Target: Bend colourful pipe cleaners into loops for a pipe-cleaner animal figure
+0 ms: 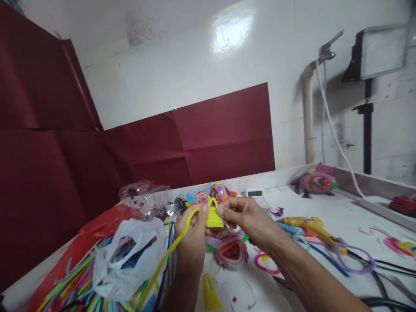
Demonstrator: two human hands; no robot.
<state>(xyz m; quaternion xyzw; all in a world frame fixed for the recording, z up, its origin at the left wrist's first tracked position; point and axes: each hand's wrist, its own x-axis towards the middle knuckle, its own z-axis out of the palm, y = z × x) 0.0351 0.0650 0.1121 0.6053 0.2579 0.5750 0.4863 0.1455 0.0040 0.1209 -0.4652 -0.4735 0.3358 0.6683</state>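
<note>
Both my hands meet over the middle of the table around a small yellow piece of bent pipe cleaner (214, 217), folded in rows with a loop on top. My left hand (192, 236) pinches its left side, and a long loose yellow strand trails from there down to the left. On the right edge, the thumb and fingertips of my right hand (242, 212) are closed. Below my hands lies a colourful coiled fish-like shape (231, 253) in red and pink. A similar yellow looped piece (211, 292) rests nearer to me, beside a white rounded form (237, 294).
Bundles of coloured pipe cleaners (76, 277) and a white plastic bag (130, 255) are at left. A yellow glue gun (308, 225) and a purple ring (354, 256) lie at right. A finished-looking pink fish (320, 180) stands at the back, near a power strip (386, 208).
</note>
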